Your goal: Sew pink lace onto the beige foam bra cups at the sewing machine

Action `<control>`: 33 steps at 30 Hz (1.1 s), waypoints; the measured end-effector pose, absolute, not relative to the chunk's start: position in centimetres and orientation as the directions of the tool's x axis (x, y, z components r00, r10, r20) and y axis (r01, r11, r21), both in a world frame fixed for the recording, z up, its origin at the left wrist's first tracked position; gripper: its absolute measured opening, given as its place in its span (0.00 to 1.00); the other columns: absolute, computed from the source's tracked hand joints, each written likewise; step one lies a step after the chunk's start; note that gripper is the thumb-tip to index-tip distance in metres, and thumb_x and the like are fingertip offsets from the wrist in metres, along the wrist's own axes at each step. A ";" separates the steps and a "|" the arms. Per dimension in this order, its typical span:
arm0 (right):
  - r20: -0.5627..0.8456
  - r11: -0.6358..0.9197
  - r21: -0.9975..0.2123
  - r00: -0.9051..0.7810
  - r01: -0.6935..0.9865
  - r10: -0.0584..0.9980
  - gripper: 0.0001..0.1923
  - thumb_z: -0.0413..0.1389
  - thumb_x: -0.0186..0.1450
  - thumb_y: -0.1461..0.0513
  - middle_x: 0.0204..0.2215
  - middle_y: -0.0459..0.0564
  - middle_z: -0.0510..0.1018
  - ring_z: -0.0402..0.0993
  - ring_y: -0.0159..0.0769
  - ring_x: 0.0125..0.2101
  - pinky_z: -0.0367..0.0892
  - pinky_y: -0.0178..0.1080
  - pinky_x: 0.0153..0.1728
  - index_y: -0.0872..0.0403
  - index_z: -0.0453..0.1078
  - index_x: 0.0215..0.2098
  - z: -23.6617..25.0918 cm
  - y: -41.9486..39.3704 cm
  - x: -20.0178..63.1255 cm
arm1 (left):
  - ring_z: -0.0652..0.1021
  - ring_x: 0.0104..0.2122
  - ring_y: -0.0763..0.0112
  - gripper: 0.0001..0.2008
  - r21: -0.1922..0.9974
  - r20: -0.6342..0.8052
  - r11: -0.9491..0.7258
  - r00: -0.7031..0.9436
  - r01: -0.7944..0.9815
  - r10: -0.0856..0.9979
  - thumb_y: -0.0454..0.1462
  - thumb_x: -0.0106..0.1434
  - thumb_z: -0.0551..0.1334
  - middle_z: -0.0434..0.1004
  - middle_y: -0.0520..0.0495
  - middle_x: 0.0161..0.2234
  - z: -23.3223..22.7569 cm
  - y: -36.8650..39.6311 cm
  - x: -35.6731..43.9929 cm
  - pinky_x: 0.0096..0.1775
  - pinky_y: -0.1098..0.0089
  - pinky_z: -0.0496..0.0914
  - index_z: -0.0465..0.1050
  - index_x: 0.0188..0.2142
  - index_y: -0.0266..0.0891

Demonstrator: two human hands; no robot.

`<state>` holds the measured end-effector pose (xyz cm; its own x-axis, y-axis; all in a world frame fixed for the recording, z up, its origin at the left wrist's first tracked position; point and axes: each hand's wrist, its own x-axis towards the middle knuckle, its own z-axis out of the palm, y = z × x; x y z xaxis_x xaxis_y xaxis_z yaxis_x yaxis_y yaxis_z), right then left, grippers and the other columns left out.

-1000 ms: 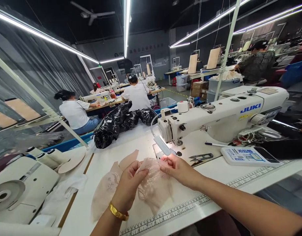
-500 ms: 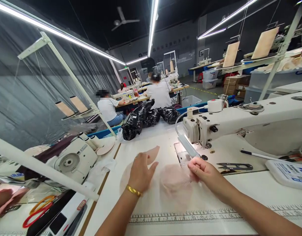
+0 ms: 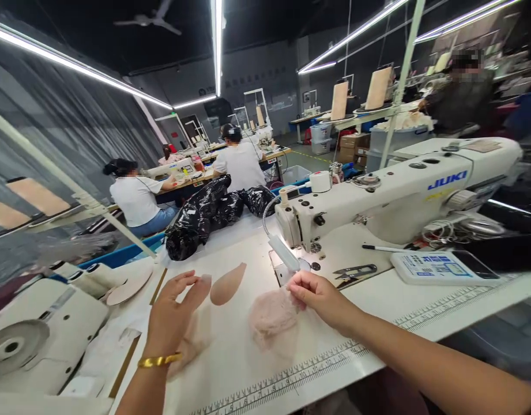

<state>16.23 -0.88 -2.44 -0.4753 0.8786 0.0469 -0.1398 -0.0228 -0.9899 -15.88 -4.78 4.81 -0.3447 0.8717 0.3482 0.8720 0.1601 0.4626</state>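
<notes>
The right hand [image 3: 312, 295] pinches the edge of a sheer, crumpled pink fabric [image 3: 271, 317] lying on the smooth white table [image 3: 230, 343]. The left hand [image 3: 172, 311] has thumb and fingers close together; whether they grip the blurred beige cloth [image 3: 186, 350] beneath cannot be told. Between the hands lies a flat, teardrop-shaped pink piece [image 3: 228, 286]. Beyond, glossy, wrinkled black plastic bags [image 3: 198, 216] bulge, their contents hidden. Farther off, past the sewing machine [image 3: 386, 190], a grey plastic bin [image 3: 407, 141] is heaped with rumpled cream cloth [image 3: 410, 120], near brown cardboard boxes [image 3: 350, 148] and stacked translucent tubs [image 3: 320, 138]
</notes>
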 end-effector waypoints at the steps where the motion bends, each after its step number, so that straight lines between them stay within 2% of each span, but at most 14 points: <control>1: 0.040 -0.036 -0.988 -0.472 -0.150 0.880 0.20 0.61 0.68 0.44 0.30 0.44 0.74 0.69 0.35 0.33 0.67 0.38 0.36 0.52 0.72 0.36 -2.3 -0.8 16.3 | 0.80 0.51 0.55 0.18 0.532 0.414 0.021 -0.281 0.847 0.866 0.53 0.65 0.59 0.82 0.46 0.52 5.4 -4.8 -15.2 0.50 0.60 0.74 0.81 0.42 0.46; 3: 0.028 -0.058 -0.984 -0.475 -0.166 0.879 0.22 0.62 0.67 0.43 0.31 0.45 0.75 0.71 0.36 0.33 0.69 0.39 0.37 0.53 0.73 0.37 -1.9 -0.8 16.4 | 0.82 0.44 0.58 0.15 0.608 0.443 -0.230 -0.085 0.760 0.892 0.51 0.66 0.62 0.85 0.48 0.43 6.5 -4.9 -13.0 0.47 0.62 0.75 0.83 0.39 0.47; 7: 0.042 -0.071 -0.976 -0.497 -0.206 0.867 0.28 0.56 0.69 0.39 0.33 0.49 0.78 0.75 0.39 0.38 0.70 0.41 0.40 0.55 0.74 0.40 -1.4 -1.1 16.4 | 0.82 0.36 0.64 0.12 0.621 0.219 -0.418 0.366 0.663 0.905 0.44 0.70 0.61 0.85 0.49 0.35 7.2 -4.3 -7.6 0.41 0.65 0.75 0.84 0.38 0.48; 11: 0.095 0.032 -0.990 -0.487 -0.137 0.868 0.23 0.60 0.68 0.42 0.32 0.47 0.76 0.73 0.38 0.35 0.68 0.40 0.38 0.53 0.72 0.39 -1.0 -1.7 16.0 | 0.80 0.34 0.63 0.09 0.549 0.106 -0.386 0.396 0.741 0.912 0.39 0.68 0.61 0.83 0.50 0.33 6.3 -3.1 -4.9 0.39 0.65 0.73 0.81 0.34 0.45; 13: 0.128 0.133 -0.991 -0.471 -0.024 0.873 0.15 0.62 0.68 0.50 0.29 0.44 0.74 0.70 0.36 0.33 0.64 0.38 0.35 0.53 0.72 0.36 -0.3 -2.2 16.1 | 0.80 0.38 0.61 0.06 0.551 0.124 -0.379 0.376 0.743 0.918 0.39 0.65 0.64 0.83 0.48 0.38 6.2 -3.0 -4.6 0.41 0.63 0.74 0.79 0.41 0.45; 15: 0.175 0.253 -0.964 -0.515 0.085 0.839 0.08 0.60 0.69 0.57 0.29 0.44 0.74 0.70 0.35 0.32 0.62 0.37 0.34 0.52 0.73 0.34 0.8 -2.8 16.4 | 0.79 0.49 0.58 0.21 0.627 0.108 -0.405 0.440 0.666 0.891 0.38 0.61 0.67 0.80 0.45 0.51 6.5 -3.1 -4.6 0.49 0.59 0.75 0.74 0.54 0.46; 17: 0.245 0.399 -0.907 -0.605 0.132 0.758 0.05 0.57 0.70 0.61 0.30 0.44 0.77 0.71 0.34 0.32 0.63 0.36 0.35 0.51 0.73 0.35 2.3 -3.2 16.9 | 0.76 0.56 0.57 0.31 0.729 -0.014 -0.376 0.561 0.572 0.828 0.38 0.57 0.70 0.76 0.45 0.57 7.2 -3.2 -4.7 0.57 0.57 0.72 0.68 0.60 0.47; 19: 0.340 0.548 -0.826 -0.658 0.134 0.672 0.05 0.56 0.71 0.64 0.32 0.44 0.79 0.73 0.34 0.33 0.65 0.36 0.36 0.51 0.74 0.38 3.8 -3.4 17.5 | 0.78 0.52 0.58 0.25 0.780 -0.139 -0.309 0.632 0.544 0.762 0.37 0.56 0.70 0.79 0.47 0.51 7.9 -3.1 -4.7 0.54 0.60 0.72 0.71 0.53 0.46; 21: 0.456 0.690 -0.706 -0.643 0.159 0.615 0.05 0.55 0.72 0.65 0.36 0.47 0.80 0.74 0.35 0.36 0.65 0.36 0.38 0.52 0.73 0.41 4.9 -3.5 17.8 | 0.78 0.42 0.62 0.12 0.759 -0.139 -0.324 0.627 0.564 0.766 0.38 0.57 0.66 0.79 0.50 0.40 8.3 -3.0 -4.9 0.46 0.64 0.73 0.73 0.42 0.43; 23: 0.578 0.802 -0.543 -0.582 0.249 0.573 0.08 0.51 0.74 0.66 0.35 0.49 0.79 0.74 0.36 0.34 0.64 0.36 0.36 0.53 0.73 0.42 5.5 -3.6 17.6 | 0.74 0.31 0.68 0.03 0.675 -0.003 -0.423 0.576 0.604 0.818 0.38 0.60 0.63 0.73 0.54 0.29 8.4 -3.0 -5.3 0.39 0.67 0.71 0.70 0.33 0.43; 25: 0.691 0.858 -0.374 -0.511 0.353 0.511 0.11 0.49 0.75 0.67 0.32 0.50 0.78 0.72 0.37 0.32 0.63 0.37 0.33 0.52 0.72 0.40 5.5 -3.8 17.0 | 0.67 0.24 0.72 0.06 0.517 0.236 -0.560 0.521 0.647 0.820 0.37 0.63 0.61 0.66 0.57 0.23 8.3 -3.3 -6.0 0.34 0.69 0.68 0.65 0.29 0.43; 28: 0.773 0.884 -0.284 -0.456 0.372 0.441 0.14 0.46 0.74 0.69 0.36 0.51 0.80 0.74 0.36 0.34 0.67 0.36 0.34 0.52 0.73 0.42 3.9 -3.8 15.9 | 0.66 0.22 0.71 0.09 0.151 0.546 -0.704 0.535 0.694 0.645 0.32 0.67 0.57 0.67 0.56 0.22 7.7 -4.5 -7.0 0.32 0.68 0.66 0.64 0.29 0.44; 30: 0.753 0.892 -0.299 -0.490 0.339 0.439 0.16 0.45 0.75 0.69 0.41 0.53 0.81 0.75 0.36 0.38 0.69 0.35 0.37 0.52 0.73 0.45 1.9 -3.2 15.6 | 0.70 0.25 0.67 0.09 -0.049 0.556 -0.712 0.612 0.700 0.563 0.30 0.69 0.56 0.72 0.53 0.26 6.9 -5.3 -7.3 0.32 0.67 0.65 0.66 0.32 0.44; 33: 0.622 0.905 -0.276 -0.658 0.323 0.424 0.16 0.45 0.75 0.68 0.42 0.51 0.82 0.75 0.37 0.38 0.70 0.36 0.38 0.52 0.75 0.42 -1.6 -0.6 16.2 | 0.75 0.32 0.61 0.06 -0.094 0.351 -0.722 0.702 0.685 0.620 0.34 0.70 0.61 0.77 0.49 0.33 5.1 -5.6 -6.9 0.32 0.65 0.67 0.68 0.35 0.43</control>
